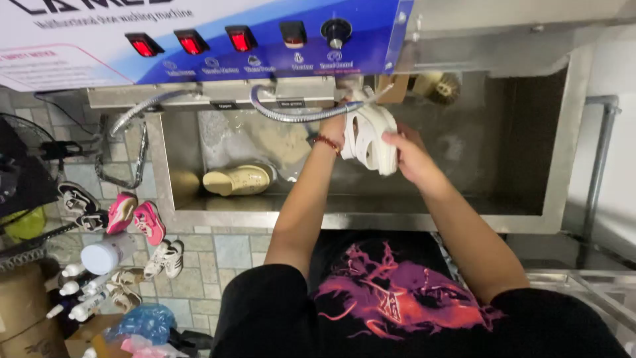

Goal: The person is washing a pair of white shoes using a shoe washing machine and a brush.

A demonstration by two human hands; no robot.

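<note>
A white sandal is gripped by the left hand and right hand, both closed on it, and is best kept steady over the steel sink.

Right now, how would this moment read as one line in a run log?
left hand: holds white shoe | right hand: grips same shoe | place: over steel basin | also: cream shoe in basin

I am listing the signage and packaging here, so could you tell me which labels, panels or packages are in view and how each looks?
Control panel: top, above the sink; blue strip with red lit switches and a black knob.
White label: top left; rectangular, pink outline.
White spray bottles: floor, lower left; small, clustered.
Cardboard box: bottom left; brown.
</note>
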